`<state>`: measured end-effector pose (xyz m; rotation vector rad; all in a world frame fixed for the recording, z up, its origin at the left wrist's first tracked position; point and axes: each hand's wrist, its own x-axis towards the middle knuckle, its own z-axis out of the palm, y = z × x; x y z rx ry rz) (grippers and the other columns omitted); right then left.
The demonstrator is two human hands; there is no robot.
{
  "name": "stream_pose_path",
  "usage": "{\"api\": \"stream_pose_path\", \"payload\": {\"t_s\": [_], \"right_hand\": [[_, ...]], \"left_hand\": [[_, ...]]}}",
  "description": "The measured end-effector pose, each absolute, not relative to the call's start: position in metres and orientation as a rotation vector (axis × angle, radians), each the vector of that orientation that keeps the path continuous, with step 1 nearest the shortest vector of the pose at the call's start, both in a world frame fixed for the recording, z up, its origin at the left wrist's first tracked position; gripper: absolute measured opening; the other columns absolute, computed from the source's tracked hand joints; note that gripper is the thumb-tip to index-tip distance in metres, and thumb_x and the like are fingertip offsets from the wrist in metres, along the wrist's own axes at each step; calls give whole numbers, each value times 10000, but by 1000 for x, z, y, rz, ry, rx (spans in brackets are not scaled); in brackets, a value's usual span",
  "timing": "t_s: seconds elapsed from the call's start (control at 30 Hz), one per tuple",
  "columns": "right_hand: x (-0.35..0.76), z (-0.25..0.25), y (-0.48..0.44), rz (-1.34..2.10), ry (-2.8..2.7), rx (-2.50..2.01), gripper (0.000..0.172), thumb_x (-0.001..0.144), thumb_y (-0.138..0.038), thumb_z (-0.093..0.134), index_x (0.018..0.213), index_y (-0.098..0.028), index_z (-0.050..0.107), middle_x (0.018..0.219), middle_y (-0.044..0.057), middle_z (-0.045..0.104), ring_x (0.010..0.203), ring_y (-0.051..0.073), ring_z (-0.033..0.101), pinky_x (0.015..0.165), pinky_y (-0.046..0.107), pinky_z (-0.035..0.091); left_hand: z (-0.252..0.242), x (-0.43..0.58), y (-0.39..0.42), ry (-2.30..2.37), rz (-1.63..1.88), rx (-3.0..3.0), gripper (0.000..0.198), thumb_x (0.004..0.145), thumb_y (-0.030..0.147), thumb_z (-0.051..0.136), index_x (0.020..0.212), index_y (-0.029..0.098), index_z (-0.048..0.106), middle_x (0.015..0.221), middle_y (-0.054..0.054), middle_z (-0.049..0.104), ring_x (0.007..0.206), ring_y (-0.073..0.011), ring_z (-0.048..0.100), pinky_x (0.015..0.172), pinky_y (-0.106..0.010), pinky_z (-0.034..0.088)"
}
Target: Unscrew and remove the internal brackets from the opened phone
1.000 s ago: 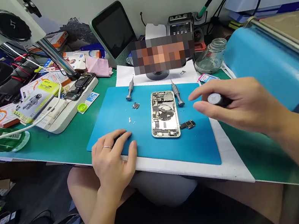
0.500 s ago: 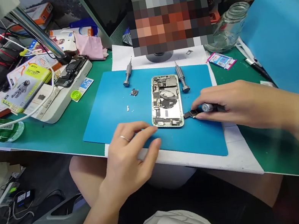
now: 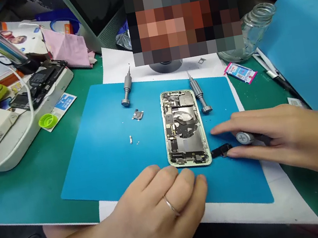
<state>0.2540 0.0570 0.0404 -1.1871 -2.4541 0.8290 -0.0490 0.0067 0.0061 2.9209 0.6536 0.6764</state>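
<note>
An opened smartphone [image 3: 187, 147] lies on the blue mat [image 3: 101, 162], its inner boards and a dark round coil area showing. My left hand [image 3: 164, 204], a ring on one finger, is closed at the phone's lower edge; its curled fingertips are hidden. A grey screwdriver [image 3: 244, 138] is tucked in my right hand [image 3: 275, 135], its round end pointing toward the phone. The index finger and thumb of that hand are spread apart. By the thumb tip rests a small black phone part [image 3: 221, 151], close to the phone's lower right side.
Two more grey screwdrivers [image 3: 127, 89] [image 3: 199, 93] lie on the mat. Left of the phone are a small metal part [image 3: 138, 115] and a tiny metal piece [image 3: 131, 140]. A glass jar [image 3: 260, 29] stands at the back right. Boxes and a white cable [image 3: 29, 101] crowd the left.
My left hand has gone from spread fingers to curled ones at the phone's lower edge. My right index finger has lifted off the black part, opening away from the thumb. The view has come closer.
</note>
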Motion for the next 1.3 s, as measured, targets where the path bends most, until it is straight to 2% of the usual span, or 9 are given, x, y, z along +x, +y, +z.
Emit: {"api": "stream_pose_path", "payload": {"t_s": [0.1,0.23,0.37,0.57,0.87,1.03,1.3], "right_hand": [[255,37,58,880,-2508,-1179,284,959,-472,685,1189,-338,782,815,47,770,604,240,718,490,349,523],[256,35,55,843,-2535,-1138,245,968,-458,651,1116,-332,799,806,59,763,565,259,712,455,376,506],[258,34,52,838,-2573,-1125,216,981,-421,625,1101,-319,772,797,53,760,552,251,710,441,375,500],[263,37,44,693,-2652,-1272,246,1039,-490,543,1158,-348,704,893,16,757,624,192,712,462,297,500],[227,30,34,729,-2562,-1193,177,1069,-324,531,1178,-275,661,829,-10,715,680,146,718,487,248,449],[229,25,31,729,-2562,-1227,202,1059,-346,553,1232,-280,636,825,-10,691,710,149,713,514,248,454],[228,23,31,705,-2563,-1251,208,1060,-359,546,1221,-289,658,772,6,671,599,171,664,481,297,440]], "left_hand": [[7,-48,7,719,655,2918,401,986,217,669,1351,56,628,1207,-104,711,1014,-249,654,836,-427,511],[9,-48,5,863,654,2890,428,1007,301,635,1344,38,625,987,-92,704,809,-230,614,671,-410,478],[9,-48,4,937,615,2859,486,1004,365,625,1364,39,621,902,-83,646,736,-227,531,616,-401,434],[8,-46,4,978,591,2824,475,1006,366,635,1366,55,633,899,-70,623,767,-218,523,644,-383,423],[11,-45,-1,1086,597,2814,431,1058,351,569,1393,81,597,948,-27,639,814,-185,554,726,-373,435],[10,-41,-2,1125,543,2784,378,1095,349,501,1400,144,587,990,-7,628,840,-174,550,758,-369,440],[12,-44,1,1055,544,2770,361,1095,328,514,1379,120,595,982,-12,603,824,-158,537,722,-370,443]]}}
